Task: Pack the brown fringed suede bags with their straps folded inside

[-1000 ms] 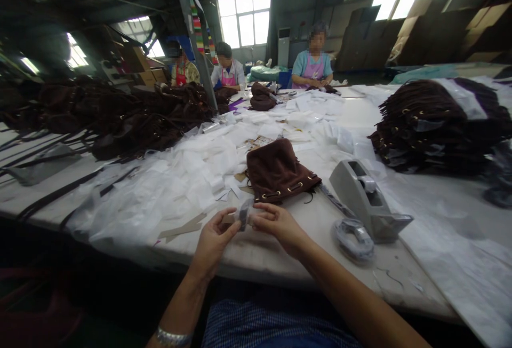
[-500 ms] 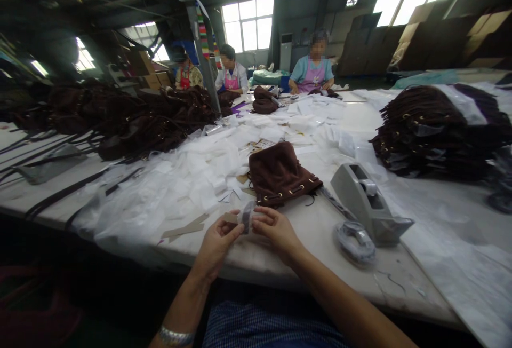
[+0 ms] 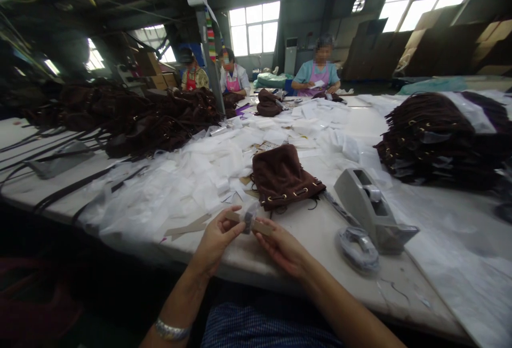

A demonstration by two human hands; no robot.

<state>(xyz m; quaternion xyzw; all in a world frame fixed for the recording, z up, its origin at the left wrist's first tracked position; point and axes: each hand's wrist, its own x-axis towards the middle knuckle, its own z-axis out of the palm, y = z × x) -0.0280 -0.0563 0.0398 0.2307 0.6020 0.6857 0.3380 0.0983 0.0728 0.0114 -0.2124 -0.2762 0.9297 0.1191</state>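
Observation:
Between my two hands stretches a narrow tan cardboard strip (image 3: 263, 227). A translucent plastic wrap (image 3: 248, 213) with a dark piece in it sits around the strip's middle. My left hand (image 3: 214, 238) pinches the left side by the wrap, thumb in front. The fingers of my right hand (image 3: 284, 246) are closed on the strip's right end. Just beyond them a brown suede drawstring bag (image 3: 282, 174) with gold eyelets lies on the table. Loose cardboard strips (image 3: 186, 229) lie left of my hands.
A grey tape dispenser (image 3: 372, 209) and a plastic-wrapped ring-shaped roll (image 3: 358, 249) stand to the right. Piles of brown bags (image 3: 444, 137) rise right and left. White paper and plastic pieces (image 3: 208, 161) cover the table's middle. Several people sit at the far side.
More of the cardboard strip now shows on the right of the wrap, held by my right hand, which has turned palm upward. The view has shifted slightly. A far co-worker has lifted a white piece.

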